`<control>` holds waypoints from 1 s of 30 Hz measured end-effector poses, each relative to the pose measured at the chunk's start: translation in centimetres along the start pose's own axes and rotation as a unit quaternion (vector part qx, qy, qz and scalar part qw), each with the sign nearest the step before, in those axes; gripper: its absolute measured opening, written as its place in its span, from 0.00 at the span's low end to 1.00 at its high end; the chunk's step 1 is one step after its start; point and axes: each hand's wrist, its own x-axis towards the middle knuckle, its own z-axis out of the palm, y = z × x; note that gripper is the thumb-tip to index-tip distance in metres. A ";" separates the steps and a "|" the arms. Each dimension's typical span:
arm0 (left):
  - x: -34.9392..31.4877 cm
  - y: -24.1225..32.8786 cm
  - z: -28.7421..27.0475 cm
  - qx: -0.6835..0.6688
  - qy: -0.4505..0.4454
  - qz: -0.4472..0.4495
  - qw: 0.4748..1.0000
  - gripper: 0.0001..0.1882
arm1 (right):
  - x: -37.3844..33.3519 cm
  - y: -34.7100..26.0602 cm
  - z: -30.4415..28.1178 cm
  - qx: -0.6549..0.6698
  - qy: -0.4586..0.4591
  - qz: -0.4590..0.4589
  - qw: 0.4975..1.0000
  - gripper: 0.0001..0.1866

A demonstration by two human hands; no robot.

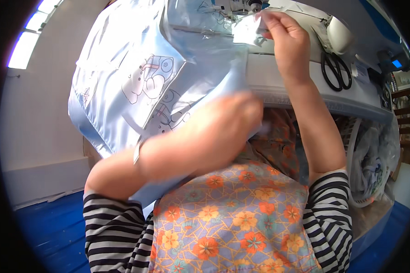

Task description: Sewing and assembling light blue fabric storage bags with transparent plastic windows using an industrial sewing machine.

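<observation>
Light blue satin fabric [123,50] with printed bears spreads over the left of the sewing table and hangs down its front. My right hand [288,38] is at the sewing machine's needle area [255,5], thumb and fingers pinched together. Glare beside the fingertips hides what they hold, if anything. A bright, shiny patch [247,31] lies just left of them. My left hand [237,113] is in front of the table edge, over the hanging fabric and close to my body. Motion smears its fingers, so their grip does not show.
Black-handled scissors [336,73] lie on the table to the right, near a white rounded object [339,35]. Below the table at right stands a white plastic basket [354,182] with clear plastic bags [373,154]. A floral apron [232,218] covers my lap.
</observation>
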 end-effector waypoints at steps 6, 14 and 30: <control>4.7 -16.5 4.0 0.211 0.151 0.038 0.965 0.10 | -4.0 1.2 -0.7 -0.126 -0.118 0.147 0.974 0.17; 7.2 -19.0 2.1 -0.155 0.085 -0.273 0.946 0.11 | -8.3 1.0 1.7 0.111 -0.160 0.262 0.945 0.18; 7.6 -15.9 3.2 -0.047 0.082 -0.332 0.938 0.12 | -4.6 2.6 -1.3 -0.354 -0.314 -0.177 0.863 0.24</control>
